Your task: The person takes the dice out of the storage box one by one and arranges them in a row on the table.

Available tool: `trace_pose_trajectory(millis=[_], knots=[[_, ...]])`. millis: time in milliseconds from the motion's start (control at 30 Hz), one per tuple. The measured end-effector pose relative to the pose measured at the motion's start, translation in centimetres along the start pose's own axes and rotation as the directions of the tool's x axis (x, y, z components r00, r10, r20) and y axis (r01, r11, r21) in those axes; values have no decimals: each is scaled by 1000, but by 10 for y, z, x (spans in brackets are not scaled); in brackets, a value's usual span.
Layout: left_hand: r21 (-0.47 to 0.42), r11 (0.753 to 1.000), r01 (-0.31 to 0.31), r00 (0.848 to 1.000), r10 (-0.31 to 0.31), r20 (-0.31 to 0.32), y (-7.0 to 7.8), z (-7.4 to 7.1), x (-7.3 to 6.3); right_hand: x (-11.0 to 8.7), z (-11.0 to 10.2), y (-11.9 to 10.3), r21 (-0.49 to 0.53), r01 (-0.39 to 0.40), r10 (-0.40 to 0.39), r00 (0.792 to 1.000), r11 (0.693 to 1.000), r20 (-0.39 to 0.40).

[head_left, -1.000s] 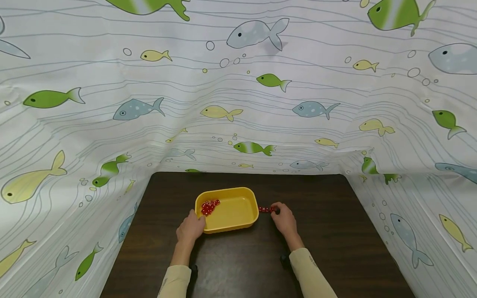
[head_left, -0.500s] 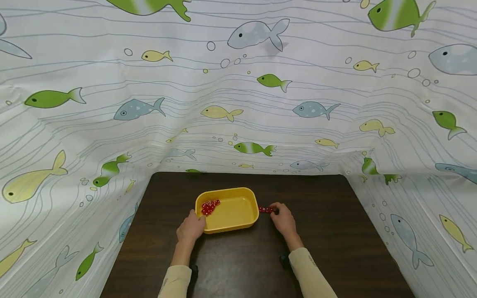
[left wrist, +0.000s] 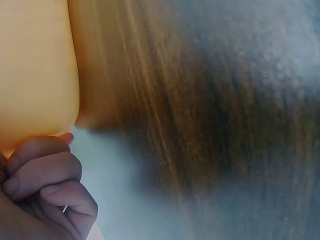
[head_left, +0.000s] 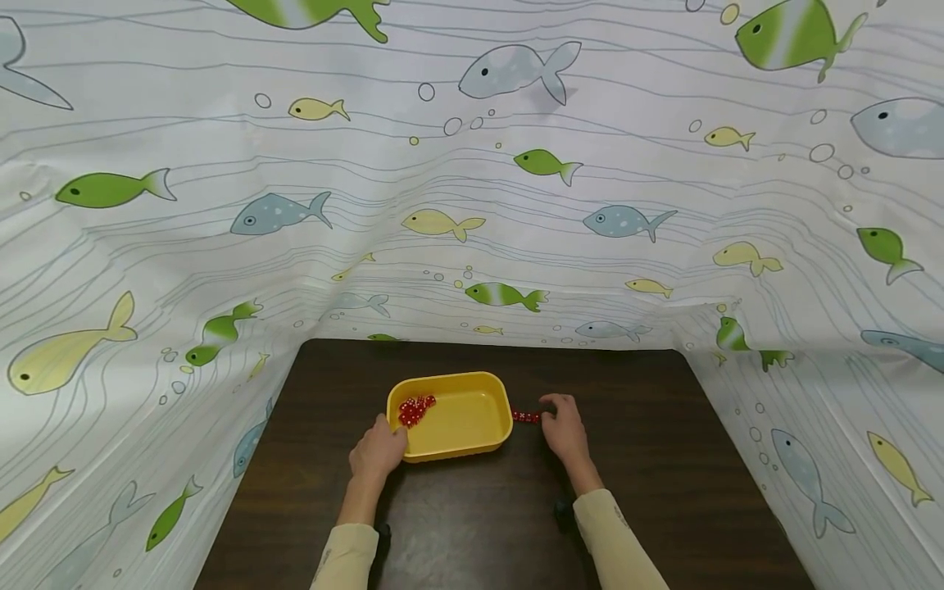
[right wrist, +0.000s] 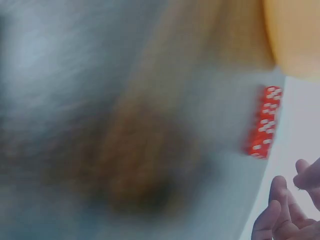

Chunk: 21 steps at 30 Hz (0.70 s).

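Note:
A shallow yellow plastic tray (head_left: 460,418) sits on the dark table, with a cluster of red dice (head_left: 415,410) in its left end. My left hand (head_left: 378,449) grips the tray's near left corner; the left wrist view shows its fingers (left wrist: 47,167) curled under the tray wall (left wrist: 37,65). Outside the tray's right side, several red dice with white pips stand in a straight row (head_left: 526,416). My right hand (head_left: 565,430) is just right of that row, fingers loosely bent. In the right wrist view it shows apart from the dice row (right wrist: 265,122), holding nothing.
The dark wood table (head_left: 649,459) extends around the tray. A white sheet printed with fish (head_left: 472,180) hangs behind it and along both sides. A dark strap piece (head_left: 564,516) shows at the right wrist.
My right hand has come off the end of the dice row and moved slightly right, its fingers spreading. The left hand and the tray stay put. The head view has tilted a little.

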<state>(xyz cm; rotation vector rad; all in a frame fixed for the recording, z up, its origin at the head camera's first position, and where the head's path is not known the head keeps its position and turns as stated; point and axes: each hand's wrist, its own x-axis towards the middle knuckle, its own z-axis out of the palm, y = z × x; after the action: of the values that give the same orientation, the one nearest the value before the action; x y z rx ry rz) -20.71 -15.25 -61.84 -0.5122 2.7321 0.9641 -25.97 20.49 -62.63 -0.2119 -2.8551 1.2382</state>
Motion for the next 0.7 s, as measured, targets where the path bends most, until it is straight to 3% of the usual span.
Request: trace_pose_trajectory(millis=[400,700], knots=[[-5,1000,-1,1000,1,7,1,-3,-3,-4,6,-50,77,105,-104,995,992,-10],[-13,1000,2,1000,-2,9,2,-4,-3,-4,22,-85,139,139,-148,988,980,52]])
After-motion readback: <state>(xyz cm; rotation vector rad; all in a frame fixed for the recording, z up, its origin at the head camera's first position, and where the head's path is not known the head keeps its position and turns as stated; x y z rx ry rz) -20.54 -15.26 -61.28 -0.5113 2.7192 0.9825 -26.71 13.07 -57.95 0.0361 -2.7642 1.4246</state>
